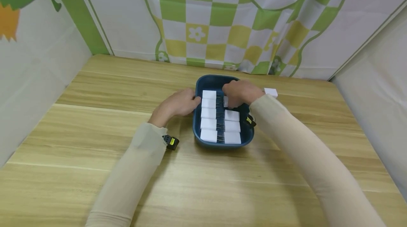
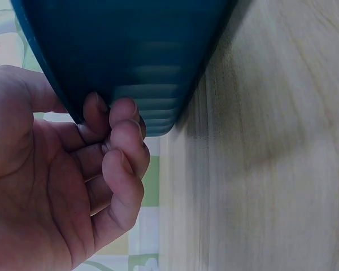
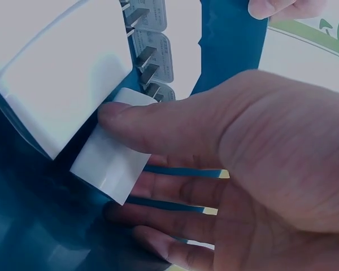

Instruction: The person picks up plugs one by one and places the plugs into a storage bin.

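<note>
A dark blue rectangular tub (image 1: 222,146) holds two columns of white plug-in chargers, a left column (image 1: 208,114) and a right column (image 1: 232,126), their metal prongs facing inward. My left hand (image 1: 180,102) grips the tub's left rim, thumb over the edge and fingers curled against the outer wall (image 2: 158,73). Inside the tub at the upper right, my right hand (image 1: 240,93) pinches a white charger (image 3: 113,164) between thumb and fingers. That charger stands beside another charger (image 3: 73,73) in the right wrist view. From above, the hand hides most of it.
Outside the tub, a white block like the chargers (image 1: 270,92) lies on the wooden table (image 1: 95,131), partly behind my right wrist. A patterned green and white cloth (image 1: 197,15) hangs at the table's back edge. Small black cameras (image 1: 171,142) sit at the wrists.
</note>
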`<state>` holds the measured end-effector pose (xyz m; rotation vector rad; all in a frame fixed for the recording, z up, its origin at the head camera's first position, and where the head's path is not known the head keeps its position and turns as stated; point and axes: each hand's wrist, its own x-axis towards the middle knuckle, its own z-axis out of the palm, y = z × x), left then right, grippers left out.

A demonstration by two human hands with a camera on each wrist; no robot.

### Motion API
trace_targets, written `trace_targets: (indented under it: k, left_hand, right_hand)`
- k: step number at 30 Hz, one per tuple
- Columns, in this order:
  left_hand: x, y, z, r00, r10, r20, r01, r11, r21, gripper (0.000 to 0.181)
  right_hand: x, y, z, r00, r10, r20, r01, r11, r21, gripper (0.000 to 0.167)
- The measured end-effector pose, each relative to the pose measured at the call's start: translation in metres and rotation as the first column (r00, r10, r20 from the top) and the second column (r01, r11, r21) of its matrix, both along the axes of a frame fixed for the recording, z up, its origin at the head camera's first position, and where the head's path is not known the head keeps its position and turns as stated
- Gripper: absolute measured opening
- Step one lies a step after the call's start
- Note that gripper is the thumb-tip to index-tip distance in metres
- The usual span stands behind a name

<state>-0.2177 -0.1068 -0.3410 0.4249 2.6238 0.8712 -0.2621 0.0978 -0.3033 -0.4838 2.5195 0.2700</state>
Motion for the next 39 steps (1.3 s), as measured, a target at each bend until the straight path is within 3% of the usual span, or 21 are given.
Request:
trace_targets:
  k: [14, 39]
  left_hand:
    - [0.0023, 0.0015, -0.0049, 1.000, -0.004, 0.007, 0.004, 1.000, 0.015, 0.038]
    - [-0.0014, 0.0021, -0.0014, 1.000, 0.002, -0.008, -0.002, 1.000, -0.002, 0.038]
  right_hand:
    - [0.0028, 0.0013, -0.0057, 0.999, -0.033, 0.035, 0.034, 0.999, -0.016, 0.044]
    - [-0.0026, 0.0026, -0.0007, 0.997, -0.039, 0.062, 0.040, 0.999, -0.027, 0.047]
